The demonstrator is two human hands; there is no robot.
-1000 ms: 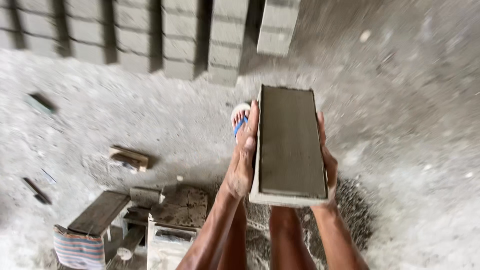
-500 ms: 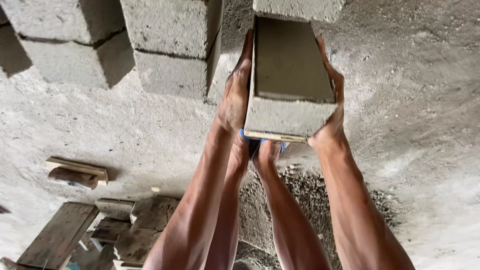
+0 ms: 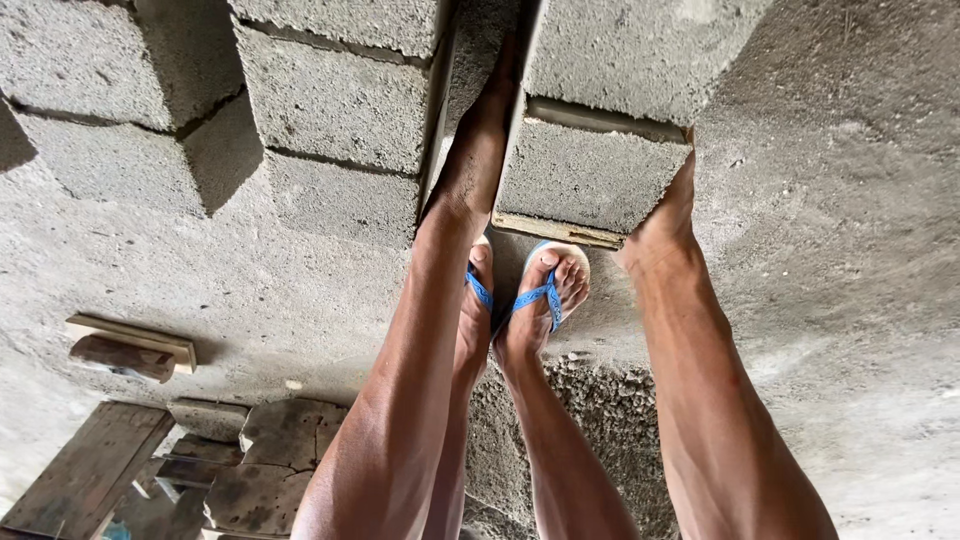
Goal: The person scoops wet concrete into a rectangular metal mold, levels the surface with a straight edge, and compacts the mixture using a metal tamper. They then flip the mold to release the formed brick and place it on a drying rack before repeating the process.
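Stacked grey concrete blocks (image 3: pixel 330 120) fill the upper left of the frame above a dusty concrete floor (image 3: pixel 850 330). At upper centre, a concrete block (image 3: pixel 590 175) on a thin wooden board (image 3: pixel 555 230) is clamped between the left hand (image 3: pixel 480 150), fingers pressed together flat, and the right hand (image 3: pixel 672 205), whose fingers are hidden. Blue sandals (image 3: pixel 545 295) show below.

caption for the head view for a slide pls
Both hands, left hand and right hand, grip a grey block on a thin board beside stacked blocks, above blue sandals.
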